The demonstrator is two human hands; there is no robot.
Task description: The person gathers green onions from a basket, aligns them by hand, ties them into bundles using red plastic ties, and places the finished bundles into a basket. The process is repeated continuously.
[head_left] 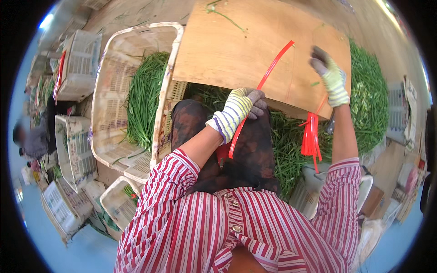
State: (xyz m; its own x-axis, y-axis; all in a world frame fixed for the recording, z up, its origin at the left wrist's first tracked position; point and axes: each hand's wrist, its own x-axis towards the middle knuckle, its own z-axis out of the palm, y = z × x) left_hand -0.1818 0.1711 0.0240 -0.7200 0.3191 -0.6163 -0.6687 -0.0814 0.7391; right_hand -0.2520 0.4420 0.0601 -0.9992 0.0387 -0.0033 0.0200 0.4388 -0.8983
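My left hand (236, 111), in a striped glove with grey fingertips, is closed on a long red strip (275, 63), over my lap at the front edge of a wooden board (227, 54). The strip runs up across the board and down past my wrist. My right hand (331, 79), gloved alike, is raised over the board's right side with slightly bent fingers apart and nothing visible in them. Below it, a bunch of red strips (309, 139) hangs from the board's front edge, beside a partly hidden grey metal object (330, 127).
A large pale crate (114, 100) at left holds long green stalks (145, 100). More greens (368, 100) are heaped right of and under the board. Smaller crates (123, 200) and stacked ones (79, 63) stand further left, where another person (34, 139) is seen.
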